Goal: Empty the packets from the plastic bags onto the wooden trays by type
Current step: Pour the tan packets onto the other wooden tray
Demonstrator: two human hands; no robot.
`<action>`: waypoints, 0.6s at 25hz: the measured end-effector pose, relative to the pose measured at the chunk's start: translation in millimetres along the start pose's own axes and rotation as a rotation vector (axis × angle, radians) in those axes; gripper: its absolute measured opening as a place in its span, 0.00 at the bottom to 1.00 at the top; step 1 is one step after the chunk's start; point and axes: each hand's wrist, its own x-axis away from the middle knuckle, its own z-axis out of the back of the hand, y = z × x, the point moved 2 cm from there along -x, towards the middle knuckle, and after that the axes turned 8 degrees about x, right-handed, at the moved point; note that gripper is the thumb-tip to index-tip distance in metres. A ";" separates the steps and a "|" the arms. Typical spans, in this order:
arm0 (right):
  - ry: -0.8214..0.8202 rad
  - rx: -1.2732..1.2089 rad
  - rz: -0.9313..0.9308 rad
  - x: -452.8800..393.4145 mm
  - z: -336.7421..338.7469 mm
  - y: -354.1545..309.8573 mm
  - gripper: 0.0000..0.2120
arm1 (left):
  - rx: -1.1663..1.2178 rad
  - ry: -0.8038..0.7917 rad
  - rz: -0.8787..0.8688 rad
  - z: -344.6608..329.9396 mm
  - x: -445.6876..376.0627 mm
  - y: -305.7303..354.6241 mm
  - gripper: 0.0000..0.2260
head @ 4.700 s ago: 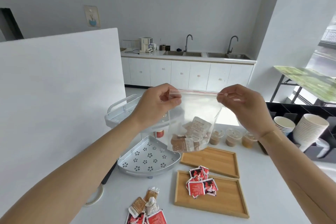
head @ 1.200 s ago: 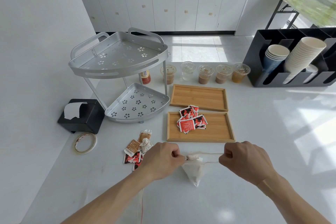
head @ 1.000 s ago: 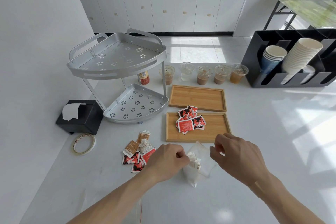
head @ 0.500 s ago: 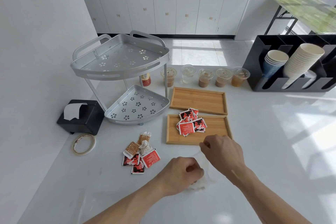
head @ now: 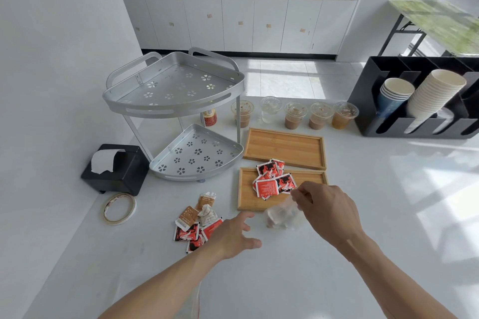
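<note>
My right hand [head: 328, 211] pinches the upper edge of a clear plastic bag [head: 283, 216] that hangs crumpled just above the counter, in front of the near wooden tray [head: 247, 198]. Red packets [head: 272, 180] lie piled on that tray. The far wooden tray [head: 285, 147] behind it holds nothing. My left hand [head: 234, 237] hovers open, fingers spread, left of the bag and apart from it. A loose heap of brown and red packets [head: 198, 223] lies on the counter beside my left hand. The bag's contents are blurred.
A two-tier metal corner rack [head: 178, 114] stands at the left. A black tissue box [head: 114, 169] and a tape roll [head: 119, 208] lie further left. Several lidded drink cups [head: 295, 115] line the back, and a black cup holder [head: 420, 101] stands at the right.
The bag came down from chest height to the counter. My left hand let go of it and opened, while my right hand kept hold of the bag's edge and lifted it slightly.
</note>
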 end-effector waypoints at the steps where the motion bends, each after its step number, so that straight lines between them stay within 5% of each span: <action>1: 0.002 -0.004 0.004 -4.2 2.8 1.2 0.16 | -0.008 0.026 -0.022 -0.9 -4.2 3.6 0.31; 7: -0.004 -0.032 0.026 -21.2 16.6 4.8 0.14 | -0.044 0.208 -0.161 10.2 -18.4 18.6 0.05; 15: -0.182 -0.195 -0.111 -89.3 30.5 55.6 0.11 | -0.292 0.429 -0.273 78.1 -40.9 77.6 0.07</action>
